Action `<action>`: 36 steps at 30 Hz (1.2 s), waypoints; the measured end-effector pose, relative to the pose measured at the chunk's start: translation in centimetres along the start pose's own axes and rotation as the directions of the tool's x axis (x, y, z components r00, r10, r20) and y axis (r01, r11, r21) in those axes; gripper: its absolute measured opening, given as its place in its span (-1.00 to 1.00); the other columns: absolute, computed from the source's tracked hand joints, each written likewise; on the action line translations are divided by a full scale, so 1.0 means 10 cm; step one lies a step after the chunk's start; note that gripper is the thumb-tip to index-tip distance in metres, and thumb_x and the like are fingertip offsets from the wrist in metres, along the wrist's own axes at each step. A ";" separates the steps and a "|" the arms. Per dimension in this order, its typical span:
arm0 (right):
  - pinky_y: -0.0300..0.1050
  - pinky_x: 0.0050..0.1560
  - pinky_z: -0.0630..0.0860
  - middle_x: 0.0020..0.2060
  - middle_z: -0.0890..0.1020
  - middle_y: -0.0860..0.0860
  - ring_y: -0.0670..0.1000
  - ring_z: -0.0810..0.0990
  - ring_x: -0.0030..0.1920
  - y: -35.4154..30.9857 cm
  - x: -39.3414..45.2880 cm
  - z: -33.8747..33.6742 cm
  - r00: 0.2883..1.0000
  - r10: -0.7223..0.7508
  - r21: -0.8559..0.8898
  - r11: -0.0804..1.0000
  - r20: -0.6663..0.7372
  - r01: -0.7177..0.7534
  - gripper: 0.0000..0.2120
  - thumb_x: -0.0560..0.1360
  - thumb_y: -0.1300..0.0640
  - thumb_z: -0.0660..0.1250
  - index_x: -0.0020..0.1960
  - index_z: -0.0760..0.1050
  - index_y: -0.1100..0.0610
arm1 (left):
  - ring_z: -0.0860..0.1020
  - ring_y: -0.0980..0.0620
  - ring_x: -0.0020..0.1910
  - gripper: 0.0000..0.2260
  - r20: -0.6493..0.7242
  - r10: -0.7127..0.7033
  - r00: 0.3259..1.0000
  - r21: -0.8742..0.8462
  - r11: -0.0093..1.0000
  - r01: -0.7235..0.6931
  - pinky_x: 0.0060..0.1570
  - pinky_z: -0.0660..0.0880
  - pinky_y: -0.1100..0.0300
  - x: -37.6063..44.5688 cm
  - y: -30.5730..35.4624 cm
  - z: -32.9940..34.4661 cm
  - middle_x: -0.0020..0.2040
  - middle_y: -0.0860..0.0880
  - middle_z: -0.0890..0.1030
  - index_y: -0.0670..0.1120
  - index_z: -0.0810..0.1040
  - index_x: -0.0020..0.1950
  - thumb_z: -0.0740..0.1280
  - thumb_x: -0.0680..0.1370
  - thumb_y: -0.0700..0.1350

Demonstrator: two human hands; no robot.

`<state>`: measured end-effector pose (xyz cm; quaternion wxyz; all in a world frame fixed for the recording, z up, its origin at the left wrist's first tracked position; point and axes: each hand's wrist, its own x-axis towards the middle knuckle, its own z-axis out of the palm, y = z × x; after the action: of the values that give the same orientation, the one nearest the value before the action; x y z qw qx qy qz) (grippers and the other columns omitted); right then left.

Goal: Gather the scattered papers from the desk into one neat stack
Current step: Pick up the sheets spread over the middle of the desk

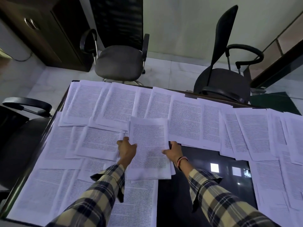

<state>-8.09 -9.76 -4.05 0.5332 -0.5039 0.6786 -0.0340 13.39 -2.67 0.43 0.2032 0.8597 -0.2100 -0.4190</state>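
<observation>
White printed sheets cover most of the dark glass desk point(205, 185). Left hand point(127, 150) and right hand point(174, 150) grip the side edges of a small stack point(149, 148) at desk centre, thumbs on top, fingers curled under. Gathering appears at an early stage. Next move likely calls for squaring the stack, then drawing in neighbouring loose papers point(185, 118).

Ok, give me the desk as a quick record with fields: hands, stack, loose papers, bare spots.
left hand: grips the stack's left edge
right hand: grips the stack's right edge
stack: mid-desk, several sheets, edges uneven at lower right
loose papers: overlapping printed sheets over most of the desk
bare desk: dark glossy patch right of the stack
chairs: three around the desk
</observation>
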 end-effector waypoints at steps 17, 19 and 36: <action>0.00 -0.01 0.69 -0.06 0.75 0.10 0.07 0.74 -0.07 0.45 -0.93 0.29 0.941 0.087 0.016 0.995 0.327 -0.097 -0.75 0.35 0.23 0.61 -0.02 0.69 0.30 | 0.68 -0.14 -0.14 -0.81 0.047 -0.042 0.998 -0.083 0.996 0.046 -0.13 0.65 0.00 -0.55 -0.80 -0.19 -0.12 -0.14 0.70 -0.22 0.64 -0.09 0.55 0.46 -0.14; 0.03 -0.10 0.70 -0.07 0.74 0.11 0.09 0.73 -0.08 0.59 -1.05 0.41 0.933 0.135 -0.195 0.978 0.335 -0.072 -0.74 0.36 0.14 0.60 -0.04 0.68 0.26 | 0.65 -0.23 -0.04 -0.76 -0.004 -0.071 0.997 0.027 0.997 0.071 -0.04 0.62 -0.08 -0.67 -1.06 -0.16 -0.08 -0.20 0.67 -0.24 0.56 -0.16 0.53 0.48 -0.10; -0.02 0.15 0.62 0.13 0.61 0.11 0.08 0.64 0.09 0.84 -1.56 1.05 0.932 0.262 0.057 0.957 0.249 -0.285 -0.33 0.25 0.07 0.61 0.23 0.40 0.25 | 0.50 -0.28 0.24 -0.39 -0.109 -0.270 0.957 -0.155 0.955 0.252 0.38 0.27 -0.20 -1.07 -1.78 -0.13 0.22 -0.26 0.56 -0.14 0.36 0.35 0.59 0.43 -0.07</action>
<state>-6.77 10.77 -2.65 0.6331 -0.3798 0.6709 0.0702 11.85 17.95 -1.42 0.2188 0.8889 -0.0510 -0.3992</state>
